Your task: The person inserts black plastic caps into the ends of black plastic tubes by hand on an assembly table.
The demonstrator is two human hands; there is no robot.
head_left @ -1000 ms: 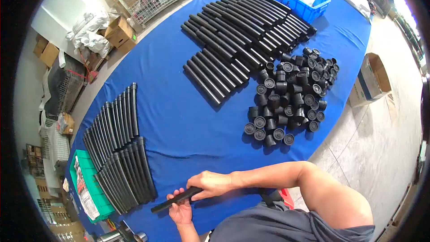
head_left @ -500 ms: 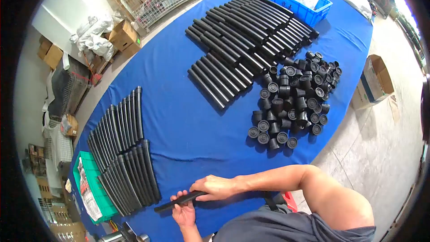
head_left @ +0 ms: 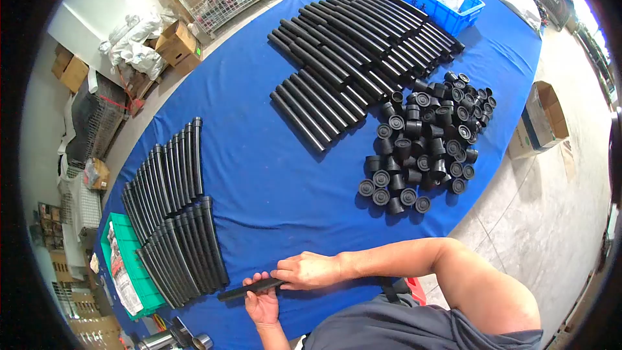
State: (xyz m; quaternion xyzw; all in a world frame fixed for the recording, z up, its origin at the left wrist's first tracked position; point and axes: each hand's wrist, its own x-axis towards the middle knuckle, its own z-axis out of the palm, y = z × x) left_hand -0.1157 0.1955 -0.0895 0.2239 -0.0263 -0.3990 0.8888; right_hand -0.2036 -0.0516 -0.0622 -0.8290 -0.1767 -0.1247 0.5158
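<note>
A black tube (head_left: 234, 293) slants across the front of the table, low over the blue cloth. My left hand (head_left: 262, 308) is closed around its middle from below, thumb and fingers on either side. At the tube's right end my right hand (head_left: 307, 270) wraps over the top, hiding that end and anything fitted on it. Left of my hands, two overlapping rows of black tubes with end caps (head_left: 188, 253) lie side by side. A loose heap of black rubber caps (head_left: 414, 149) rests to the right, some upright and others on their sides.
Stacked plain black tubes (head_left: 337, 58) lie at the back of the blue cloth (head_left: 259, 155). Behind them stands a blue crate (head_left: 447, 23) with a plastic bag. A green tray (head_left: 152, 298) and a metal device (head_left: 172, 337) sit at the left edge. An open carton (head_left: 541, 120) stands beyond the right edge.
Both hands stay on the tube, and the tube sits slightly farther left in view. The camera view has shifted a little. The rows and the heap look the same.
</note>
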